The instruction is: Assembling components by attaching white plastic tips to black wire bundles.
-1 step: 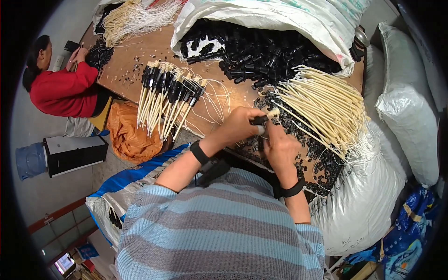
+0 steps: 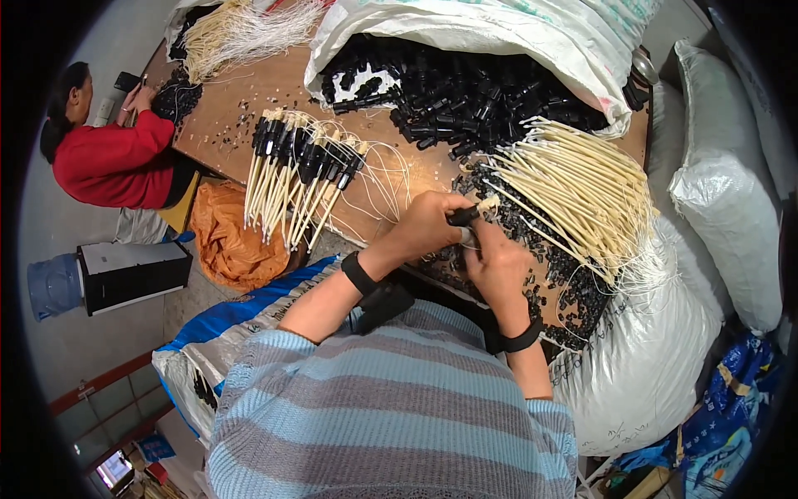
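At the near edge of the table, my two hands meet around a small black plastic sleeve [image 2: 463, 216]. My left hand [image 2: 422, 223] is closed on it, the sleeve pinched between thumb and fingers. A pale cream end [image 2: 489, 202] sticks out beyond the sleeve. My right hand [image 2: 500, 264] is closed against the same piece from the other side; what its fingertips grip is hidden. To the right lies a bundle of cream sticks [image 2: 573, 195] with thin white wires. Left of my hands, several cream sticks carry black sleeves [image 2: 309, 158] at their far ends.
Loose black sleeves [image 2: 465, 96] spill from a white woven sack [image 2: 499, 29]. Small black bits [image 2: 573, 312] cover the table [image 2: 224, 125] near my right hand. Full sacks [image 2: 723, 183] stand at the right. A person in red [image 2: 116, 166] sits at the far left, holding a phone.
My hands have shifted only slightly, and the black sleeve is turned a little between my fingers. The bundles on the table have stayed where they were.
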`<state>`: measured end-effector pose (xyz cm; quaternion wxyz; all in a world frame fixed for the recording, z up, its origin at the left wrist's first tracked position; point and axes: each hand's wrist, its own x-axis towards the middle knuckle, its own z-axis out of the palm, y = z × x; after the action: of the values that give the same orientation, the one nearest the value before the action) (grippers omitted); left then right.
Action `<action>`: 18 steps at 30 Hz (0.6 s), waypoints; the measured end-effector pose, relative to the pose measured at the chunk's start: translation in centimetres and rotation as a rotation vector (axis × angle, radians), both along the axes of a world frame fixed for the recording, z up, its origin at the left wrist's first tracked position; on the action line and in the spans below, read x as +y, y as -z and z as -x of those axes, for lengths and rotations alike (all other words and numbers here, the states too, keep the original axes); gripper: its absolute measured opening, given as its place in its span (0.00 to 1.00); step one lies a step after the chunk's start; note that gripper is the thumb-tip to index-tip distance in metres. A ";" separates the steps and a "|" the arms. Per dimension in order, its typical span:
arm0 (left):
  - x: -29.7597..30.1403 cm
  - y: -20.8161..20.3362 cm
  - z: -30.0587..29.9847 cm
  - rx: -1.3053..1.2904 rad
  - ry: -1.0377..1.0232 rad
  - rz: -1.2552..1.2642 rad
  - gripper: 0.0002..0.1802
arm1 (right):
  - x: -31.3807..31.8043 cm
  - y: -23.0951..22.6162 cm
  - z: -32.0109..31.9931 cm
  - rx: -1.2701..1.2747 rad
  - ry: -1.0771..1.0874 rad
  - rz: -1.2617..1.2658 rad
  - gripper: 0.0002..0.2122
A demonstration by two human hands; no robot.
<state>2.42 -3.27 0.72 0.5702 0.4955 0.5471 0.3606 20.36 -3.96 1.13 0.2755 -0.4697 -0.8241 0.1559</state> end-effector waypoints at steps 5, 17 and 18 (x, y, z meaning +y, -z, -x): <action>-0.2 0.2 0.1 0.288 0.115 -0.207 0.18 | 0.2 0.0 -1.1 0.184 -0.006 0.317 0.06; -0.8 1.4 1.2 0.517 0.214 -0.356 0.24 | 0.4 0.1 -0.7 0.132 -0.013 0.151 0.06; -0.8 1.3 1.1 0.516 0.215 -0.356 0.24 | 0.3 0.2 -0.8 0.128 -0.026 0.177 0.06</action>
<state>1.29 -4.08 -0.54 0.3521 0.7174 0.5463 0.2508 21.13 -3.61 0.96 0.2831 -0.4707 -0.7938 0.2612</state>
